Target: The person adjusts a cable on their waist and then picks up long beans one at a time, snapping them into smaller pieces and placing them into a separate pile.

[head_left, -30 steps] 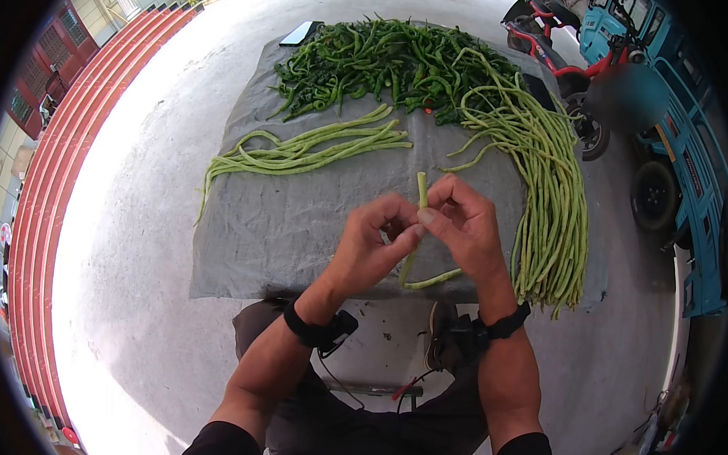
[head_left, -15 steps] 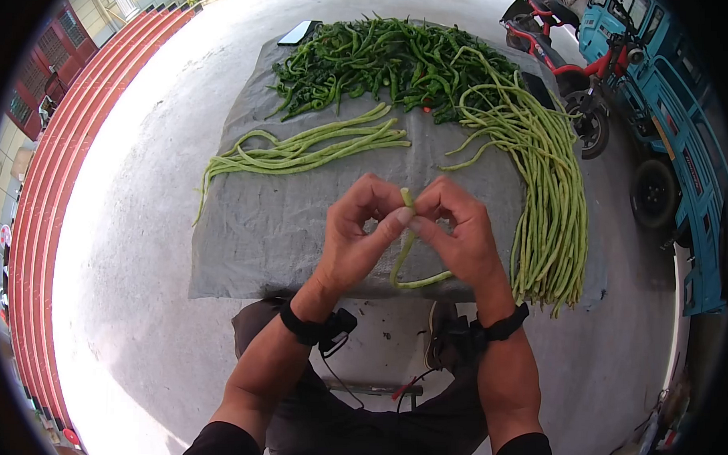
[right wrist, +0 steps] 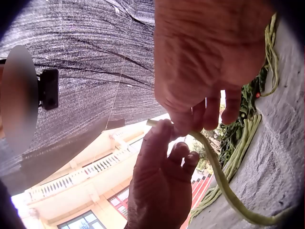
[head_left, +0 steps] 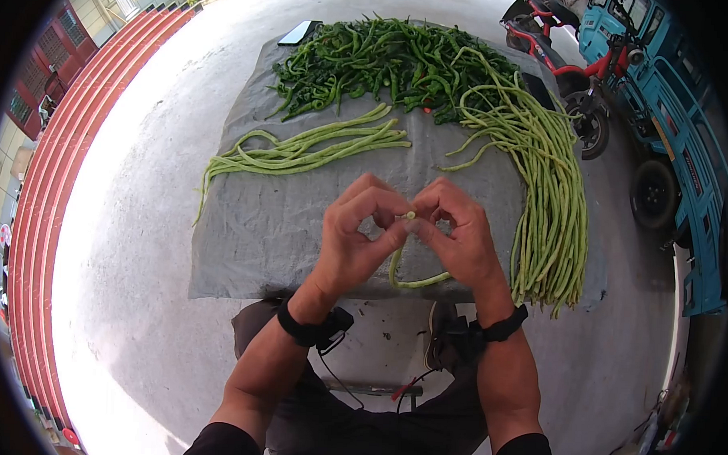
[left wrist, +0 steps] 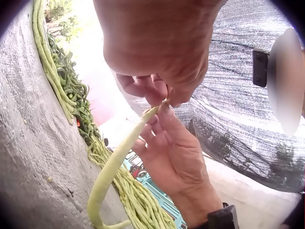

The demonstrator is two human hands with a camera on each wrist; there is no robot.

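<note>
Both hands meet over the near part of the cloth, working on one long green bean (head_left: 395, 267). My left hand (head_left: 357, 230) pinches it near its upper end between thumb and fingers. Right beside it, my right hand (head_left: 458, 231) pinches the same bean, thumb tips nearly together. In the left wrist view the bean (left wrist: 110, 167) hangs in a curve from the fingertips down toward the cloth. A short cut-looking stub of the bean (right wrist: 152, 122) sticks out past the left thumb in the right wrist view.
A grey cloth (head_left: 259, 232) bears a small bunch of long beans (head_left: 319, 146) at left, a large bundle of long beans (head_left: 552, 226) at right and a heap of green peppers (head_left: 386, 60) at the back. A blue three-wheeler (head_left: 687, 158) stands beyond, red steps (head_left: 86, 137) far left.
The bean's upper end stood upright above the fingers and now tips toward the head camera, low between the thumbs. Both hands have shifted slightly left.
</note>
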